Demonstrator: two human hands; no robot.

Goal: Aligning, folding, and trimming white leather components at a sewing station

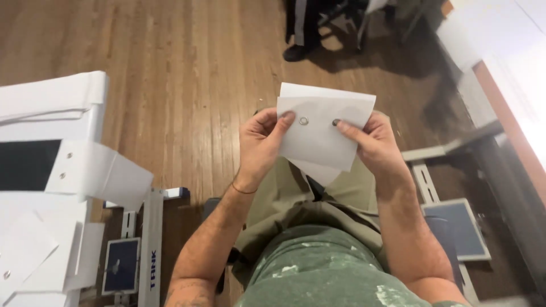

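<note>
Both hands pinch white fabric piece over lap: left hand, right hand thumbs by snap studs. Looks light, floppy; hold side edges.

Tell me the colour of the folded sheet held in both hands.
White, with two small metal snaps; the folded sheet shows best in the head view.

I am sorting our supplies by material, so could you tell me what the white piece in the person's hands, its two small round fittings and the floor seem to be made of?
White piece: apparently paper or thin card, matte; it is flat, layered and sharply folded, pinched by the left hand and right hand.
Round fittings: probably metal snaps or eyelets, with a grey glint; too small for certainty.
Floor: wood planks with visible grain and a slight sheen.
</note>
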